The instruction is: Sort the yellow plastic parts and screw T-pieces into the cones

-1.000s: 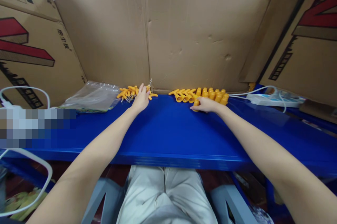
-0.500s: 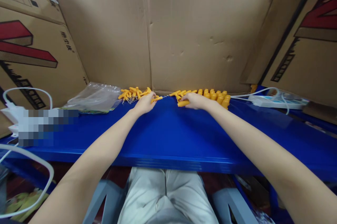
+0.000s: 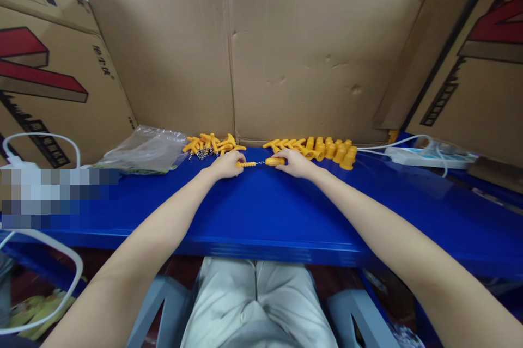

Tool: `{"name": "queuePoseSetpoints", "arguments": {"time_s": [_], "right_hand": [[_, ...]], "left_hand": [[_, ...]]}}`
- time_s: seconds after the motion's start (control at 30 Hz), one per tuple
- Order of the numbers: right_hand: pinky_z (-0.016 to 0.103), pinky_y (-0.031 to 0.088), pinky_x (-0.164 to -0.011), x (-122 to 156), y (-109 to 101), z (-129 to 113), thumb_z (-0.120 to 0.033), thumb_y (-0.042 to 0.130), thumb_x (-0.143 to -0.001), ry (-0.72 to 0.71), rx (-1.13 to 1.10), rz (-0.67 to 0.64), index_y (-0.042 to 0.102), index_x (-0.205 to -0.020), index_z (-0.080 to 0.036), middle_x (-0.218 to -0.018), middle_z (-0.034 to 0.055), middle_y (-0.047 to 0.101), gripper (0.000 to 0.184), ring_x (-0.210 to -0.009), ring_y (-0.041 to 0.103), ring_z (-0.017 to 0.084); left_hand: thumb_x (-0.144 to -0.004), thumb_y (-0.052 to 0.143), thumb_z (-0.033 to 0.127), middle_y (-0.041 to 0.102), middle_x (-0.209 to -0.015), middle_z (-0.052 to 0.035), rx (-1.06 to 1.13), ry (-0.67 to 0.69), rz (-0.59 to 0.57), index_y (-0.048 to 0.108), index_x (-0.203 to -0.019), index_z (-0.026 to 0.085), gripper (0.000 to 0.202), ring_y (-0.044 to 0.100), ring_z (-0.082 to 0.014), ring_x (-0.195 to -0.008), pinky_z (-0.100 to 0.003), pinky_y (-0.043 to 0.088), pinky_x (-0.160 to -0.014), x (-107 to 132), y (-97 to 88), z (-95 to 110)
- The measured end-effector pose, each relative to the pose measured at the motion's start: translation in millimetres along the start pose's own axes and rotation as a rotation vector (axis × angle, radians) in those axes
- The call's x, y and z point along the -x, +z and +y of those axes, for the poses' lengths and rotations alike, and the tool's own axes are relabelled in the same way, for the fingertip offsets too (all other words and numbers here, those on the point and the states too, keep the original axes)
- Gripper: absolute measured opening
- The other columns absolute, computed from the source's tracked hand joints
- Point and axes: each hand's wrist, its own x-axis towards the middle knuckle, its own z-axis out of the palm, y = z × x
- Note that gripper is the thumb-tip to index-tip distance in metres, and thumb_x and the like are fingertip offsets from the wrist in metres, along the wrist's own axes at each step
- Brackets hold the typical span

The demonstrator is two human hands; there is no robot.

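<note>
My left hand [image 3: 227,165] is closed around the handle end of a yellow corkscrew [image 3: 247,164]. Its threaded yellow shaft and thin metal spiral point right. My right hand [image 3: 295,163] grips a yellow hollow sleeve [image 3: 274,162], lying level in line with the spiral. The spiral's tip is at the sleeve's left end; whether it is inside, I cannot tell. Behind my left hand lies a pile of yellow corkscrews [image 3: 210,142] with T-shaped handles and metal spirals. Behind my right hand are a row of yellow T-shaped pieces [image 3: 281,143] and several upright yellow sleeves [image 3: 330,149].
A blue tabletop [image 3: 261,212] lies under both hands. Tall cardboard [image 3: 310,59] walls the back, with boxes at both sides. Clear plastic bags [image 3: 145,149] lie left; a white power strip [image 3: 433,158] with cables lies right.
My left hand has brought the corkscrew out of the pile, slightly nearer me. My right hand has drawn the sleeve nearer and to the left, so the two now line up.
</note>
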Motion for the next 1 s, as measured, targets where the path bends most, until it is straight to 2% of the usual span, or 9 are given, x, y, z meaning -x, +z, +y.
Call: {"name": "queuePoseSetpoints", "arguments": {"time_s": [0.13,0.23,0.43,0.6,0.73,0.87,1.0], "right_hand": [[0.039,0.044,-0.098,1,-1,4,-0.016,0.067,-0.08,0.114,0.045,-0.017,0.068,-0.115,-0.016,-0.117,0.0128,0.067,0.035,-0.112,0.061,0.027],[0.04,0.046,-0.095,3,0,4,-0.015,0.065,-0.081,0.138,0.075,-0.02,0.068,-0.116,-0.016,-0.118,0.014,0.065,0.035,-0.11,0.061,0.028],[0.039,0.046,-0.095,3,6,-2,-0.015,0.062,-0.082,0.012,0.046,0.037,0.067,-0.114,-0.018,-0.115,0.0115,0.064,0.033,-0.107,0.061,0.025],[0.039,0.045,-0.097,2,9,-3,-0.016,0.057,-0.086,-0.123,-0.021,0.094,0.064,-0.121,-0.018,-0.114,0.0121,0.063,0.037,-0.106,0.06,0.024],[0.043,0.043,-0.101,2,11,-2,-0.02,0.054,-0.089,-0.099,-0.037,0.155,0.061,-0.126,-0.017,-0.116,0.014,0.061,0.038,-0.11,0.058,0.026],[0.044,0.043,-0.102,1,14,-3,-0.019,0.049,-0.091,-0.105,-0.031,0.135,0.057,-0.13,-0.017,-0.121,0.0147,0.057,0.04,-0.112,0.056,0.026],[0.043,0.043,-0.102,1,15,-5,-0.019,0.049,-0.091,-0.088,-0.021,0.097,0.056,-0.13,-0.015,-0.119,0.0148,0.056,0.04,-0.11,0.057,0.024]], "left_hand": [[-0.065,0.054,0.017,0.068,-0.073,-0.0035,-0.001,0.003,-0.043,0.068,-0.08,0.022,0.021,0.064,-0.0215,-0.074,-0.031,0.047,-0.071,-1,-1.3,-1],[-0.064,0.055,0.018,0.069,-0.078,-0.0041,0.003,0.015,-0.017,0.068,-0.078,0.022,0.02,0.065,-0.022,-0.079,-0.031,0.048,-0.073,-1,-0.3,-2],[-0.069,0.058,0.021,0.069,-0.087,-0.0038,0.038,0.06,0.052,0.069,-0.084,0.022,0.018,0.064,-0.022,-0.089,-0.034,0.049,-0.085,-2,4.8,2],[-0.074,0.058,0.02,0.062,-0.115,-0.0099,0.09,0.205,0.233,0.067,-0.097,0.018,0.024,0.058,-0.0239,-0.113,-0.038,0.044,-0.101,-2,4.7,5],[-0.076,0.06,0.022,0.064,-0.112,-0.0098,0.074,0.148,0.304,0.066,-0.1,0.017,0.026,0.059,-0.0237,-0.111,-0.04,0.044,-0.103,-3,1.9,8],[-0.074,0.059,0.02,0.069,-0.11,-0.0073,0.044,0.059,0.294,0.067,-0.101,0.019,0.028,0.062,-0.0238,-0.105,-0.039,0.047,-0.099,-3,1.7,14],[-0.078,0.056,0.025,0.073,-0.101,-0.0064,0.004,-0.028,0.248,0.068,-0.11,0.02,0.034,0.066,-0.0236,-0.094,-0.036,0.049,-0.091,1,0.4,20]]}}
